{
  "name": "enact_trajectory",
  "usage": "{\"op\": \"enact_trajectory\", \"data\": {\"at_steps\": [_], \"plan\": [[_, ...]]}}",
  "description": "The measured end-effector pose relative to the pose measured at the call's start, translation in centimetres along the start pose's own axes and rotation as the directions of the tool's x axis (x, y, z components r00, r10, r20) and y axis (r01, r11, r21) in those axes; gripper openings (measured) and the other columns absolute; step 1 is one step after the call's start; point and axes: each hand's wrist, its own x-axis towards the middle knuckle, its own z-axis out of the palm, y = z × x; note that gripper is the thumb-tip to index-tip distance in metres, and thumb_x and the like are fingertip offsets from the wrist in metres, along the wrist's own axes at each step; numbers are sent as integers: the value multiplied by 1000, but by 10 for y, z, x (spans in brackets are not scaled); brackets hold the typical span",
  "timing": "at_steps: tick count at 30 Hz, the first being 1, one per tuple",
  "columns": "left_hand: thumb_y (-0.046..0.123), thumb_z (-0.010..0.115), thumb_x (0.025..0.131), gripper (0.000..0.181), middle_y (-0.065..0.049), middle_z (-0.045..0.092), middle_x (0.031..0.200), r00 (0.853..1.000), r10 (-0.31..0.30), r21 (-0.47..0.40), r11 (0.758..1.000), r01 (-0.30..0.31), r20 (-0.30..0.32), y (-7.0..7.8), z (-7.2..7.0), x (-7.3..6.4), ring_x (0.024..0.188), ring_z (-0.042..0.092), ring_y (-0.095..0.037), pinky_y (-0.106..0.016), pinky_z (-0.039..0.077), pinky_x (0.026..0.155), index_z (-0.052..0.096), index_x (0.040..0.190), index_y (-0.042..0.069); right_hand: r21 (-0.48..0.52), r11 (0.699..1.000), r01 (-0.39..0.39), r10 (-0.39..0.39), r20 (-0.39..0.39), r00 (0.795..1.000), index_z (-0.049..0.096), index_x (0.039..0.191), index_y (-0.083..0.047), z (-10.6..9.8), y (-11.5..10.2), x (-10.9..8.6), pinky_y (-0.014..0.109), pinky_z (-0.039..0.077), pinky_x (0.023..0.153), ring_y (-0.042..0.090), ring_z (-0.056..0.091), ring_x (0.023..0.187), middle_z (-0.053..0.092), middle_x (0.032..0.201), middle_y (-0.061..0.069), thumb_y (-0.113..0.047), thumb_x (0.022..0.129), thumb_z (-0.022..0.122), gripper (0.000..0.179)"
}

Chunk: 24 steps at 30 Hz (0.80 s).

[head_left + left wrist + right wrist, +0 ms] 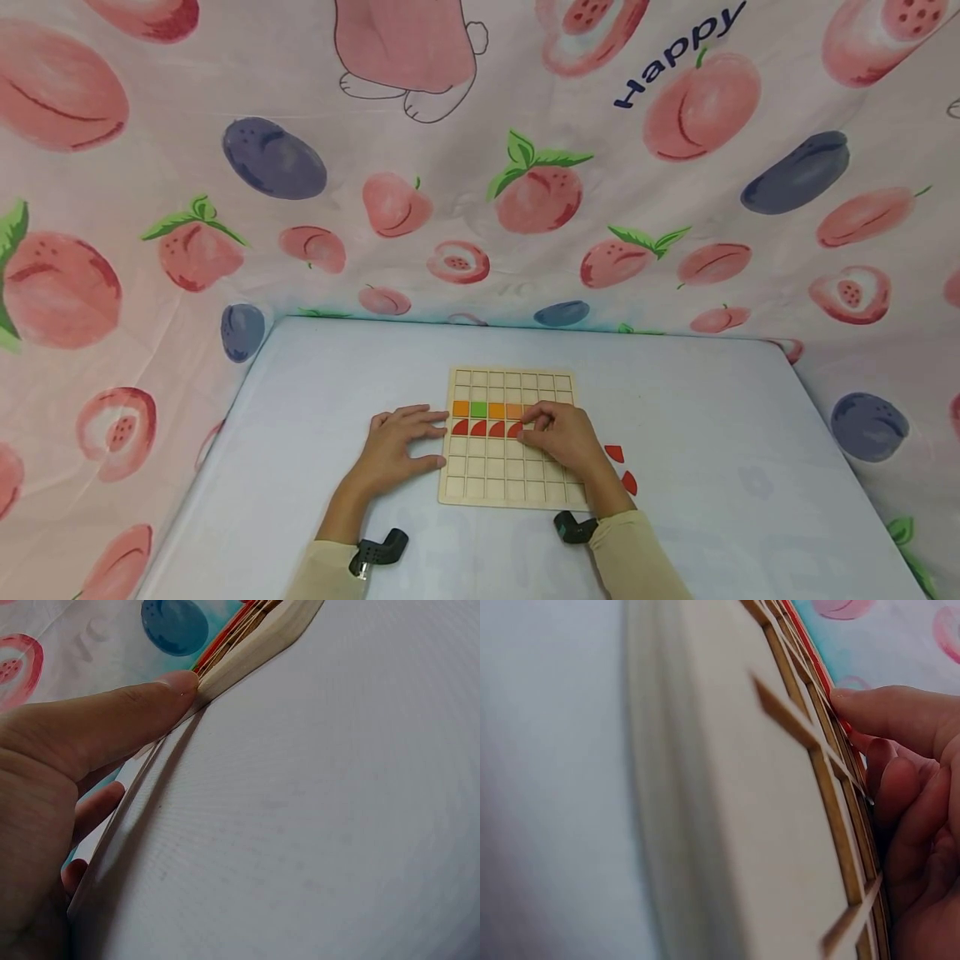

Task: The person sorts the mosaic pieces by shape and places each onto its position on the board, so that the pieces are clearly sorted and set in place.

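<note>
A wooden grid board (495, 492) lies on the white table. One row holds orange squares (497, 410) and a green square (478, 409); the row nearer me holds several red quarter-circle pieces (478, 428). My left hand (397, 446) rests at the board's left edge, fingers extended, and its thumb (142, 712) touches the rim in the left wrist view. My right hand (562, 437) is over the board, pinching the rightmost red quarter-circle piece (514, 430) at its cell between thumb and fingertips. In the right wrist view the right thumb (892, 712) meets a red edge; the fingertips are partly hidden.
Two loose red pieces, one upper (615, 453) and one lower (629, 482), lie right of the board beside the right forearm. Both wrists wear black camera mounts (382, 547). A fruit-printed cloth (457, 167) hangs behind the table (712, 417).
</note>
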Motion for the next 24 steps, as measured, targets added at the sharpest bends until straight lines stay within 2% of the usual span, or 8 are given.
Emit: {"op": "enact_trajectory", "data": {"at_steps": [11, 19, 24], "plan": [[42, 86, 79, 46, 16, 63, 141, 1000, -3, -9, 1000, 3, 5, 0, 1, 0, 143, 46, -17, -55, 24, 110, 76, 121, 25, 21, 1000, -20, 20, 4, 1000, 76, 96, -21, -5, 2, -4, 26, 44, 62, 12, 53, 65, 63, 72, -5, -22, 81, 85, 18], [44, 86, 79, 47, 18, 62, 141, 1000, -15, 6, 1000, 15, 11, 1, 1, 1, 144, 45, -16, -55, 24, 111, 76, 121, 27, 78, 996, -40, 41, -6, 999, 76, 100, -13, -35, 12, -12, 26, 48, 63, 15, 57, 68, 67, 79, 1, -21, 85, 82, 19], [45, 85, 79, 47, 18, 62, 142, 1000, -13, 14, 1000, 13, 10, 1, 0, 1, 144, 45, -16, -55, 25, 111, 76, 122, 26, 12, 998, -68, 68, -50, 996, 76, 102, -14, -58, 24, -17, 27, 48, 64, 17, 58, 72, 68, 83, 1, -21, 85, 82, 19]]}}
